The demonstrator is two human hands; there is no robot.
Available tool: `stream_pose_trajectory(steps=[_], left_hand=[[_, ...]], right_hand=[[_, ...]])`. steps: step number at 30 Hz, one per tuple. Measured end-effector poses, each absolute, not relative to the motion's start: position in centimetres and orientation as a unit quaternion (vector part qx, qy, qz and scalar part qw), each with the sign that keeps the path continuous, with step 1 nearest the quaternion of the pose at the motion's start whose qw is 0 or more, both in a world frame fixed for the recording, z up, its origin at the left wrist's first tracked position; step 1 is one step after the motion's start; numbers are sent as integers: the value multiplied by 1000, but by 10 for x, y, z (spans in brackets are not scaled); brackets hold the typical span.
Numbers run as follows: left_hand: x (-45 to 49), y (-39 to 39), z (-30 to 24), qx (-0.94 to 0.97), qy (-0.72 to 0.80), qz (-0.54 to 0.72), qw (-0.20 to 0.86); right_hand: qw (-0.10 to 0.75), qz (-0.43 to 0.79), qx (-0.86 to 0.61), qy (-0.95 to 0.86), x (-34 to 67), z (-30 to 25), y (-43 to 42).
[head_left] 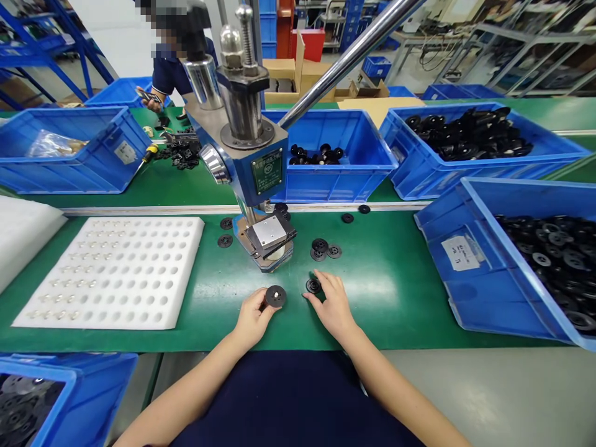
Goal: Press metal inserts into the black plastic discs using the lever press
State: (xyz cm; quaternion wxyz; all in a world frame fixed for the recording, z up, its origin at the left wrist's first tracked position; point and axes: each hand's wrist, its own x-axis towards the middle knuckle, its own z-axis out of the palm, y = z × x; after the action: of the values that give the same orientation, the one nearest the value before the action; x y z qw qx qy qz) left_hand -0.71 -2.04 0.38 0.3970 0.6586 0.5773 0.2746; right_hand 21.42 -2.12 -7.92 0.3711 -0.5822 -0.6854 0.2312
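My left hand [251, 320] grips a flat black disc [275, 296] by its edge; a small pale piece shows at the disc's centre. To the right, my right hand [333, 304] has thumb and fingers around a smaller black wheel [313, 285] with a ringed face, close to the green tabletop. Just beyond both hands stands a blue lever press [251, 161], with a silver plate [269, 231] on the black block at its base. A few black discs [319, 246] lie together past my right hand.
A white foam tray [139, 273] with clear pieces in some holes lies left. Blue bins of black parts stand right [442, 267], behind [339, 183] and lower left [102, 391]. The press's long lever [349, 59] slants up rightward. Across the bench, a person's hand [151, 99] holds a tool.
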Motion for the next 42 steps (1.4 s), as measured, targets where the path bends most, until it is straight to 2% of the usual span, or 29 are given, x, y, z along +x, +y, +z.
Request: stream_pose_trajectory(steps=[6,15,24,33,42], left_hand=[[-8,-20,-1,710,534,304,344],[-9,-22,-2,738,514,292,327],[-14,-24,-7,749,498,285,330],[-16,-27,-2,768,474,279,328],[-14,-26,0,762,475,277,342]], right_hand=[[346,215,-631,-660,214,-74,-20],[436,362,-490,-663,175,-15,-29],[410,316,-463,-720,167,3,-29],[388,325,-453,-734,165,11,-36],[411,314,-445,-731,164,9,-37]])
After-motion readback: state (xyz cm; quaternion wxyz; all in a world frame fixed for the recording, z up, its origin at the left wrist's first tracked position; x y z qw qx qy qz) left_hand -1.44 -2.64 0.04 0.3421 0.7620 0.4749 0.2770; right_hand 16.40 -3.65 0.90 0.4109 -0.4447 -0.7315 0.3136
